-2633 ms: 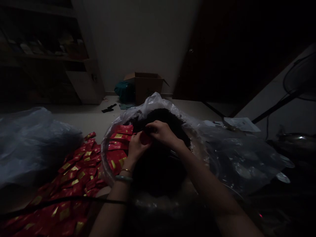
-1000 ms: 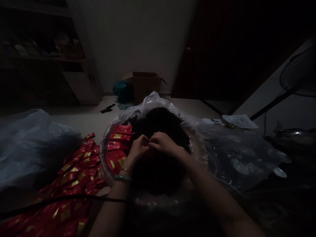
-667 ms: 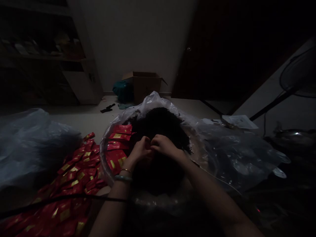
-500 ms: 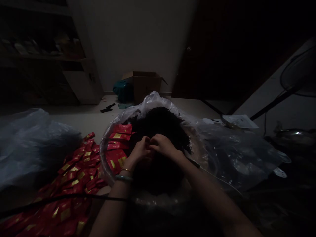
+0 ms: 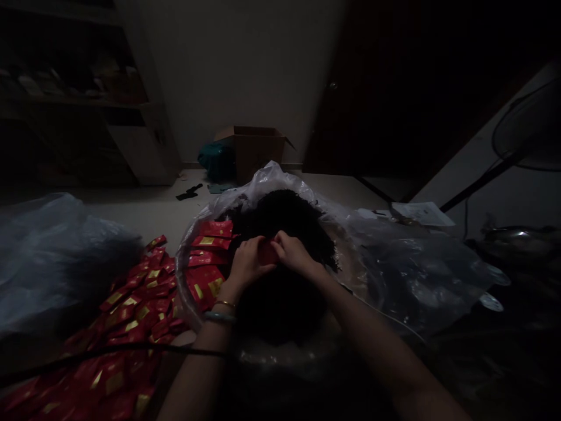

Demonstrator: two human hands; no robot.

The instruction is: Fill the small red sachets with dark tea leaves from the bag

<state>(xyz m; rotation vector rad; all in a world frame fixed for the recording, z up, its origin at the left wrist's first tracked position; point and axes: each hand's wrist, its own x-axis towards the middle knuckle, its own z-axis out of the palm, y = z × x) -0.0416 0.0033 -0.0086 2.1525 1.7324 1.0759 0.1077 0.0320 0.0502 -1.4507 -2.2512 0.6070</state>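
Observation:
Between my two hands is a small red packet (image 5: pixel 267 251), gripped from both sides. My left hand (image 5: pixel 249 263), with a bangle and a bracelet at the wrist, holds its left side. The fingers of my right hand (image 5: pixel 293 252) close on its right side. Both are above a dark heap of loose, leaf-like bits (image 5: pixel 289 216) in a round container lined with clear plastic (image 5: pixel 274 175). Several red packets with gold patches (image 5: pixel 209 257) lie at the container's left inside edge. The dim light hides the packet's details.
A large pile of red packets (image 5: pixel 131 316) spreads at the left, beside a big clear plastic bag (image 5: pixel 56 257). Another plastic bag (image 5: pixel 429 275) lies right. Behind stand a cardboard box (image 5: pixel 258 152) and a teal bag (image 5: pixel 217 161). A dark cable (image 5: pixel 131 347) crosses the lower left.
My hands have moved slightly apart, and the red packet now shows between them. The left hand's fingers have straightened somewhat. The view has shifted slightly.

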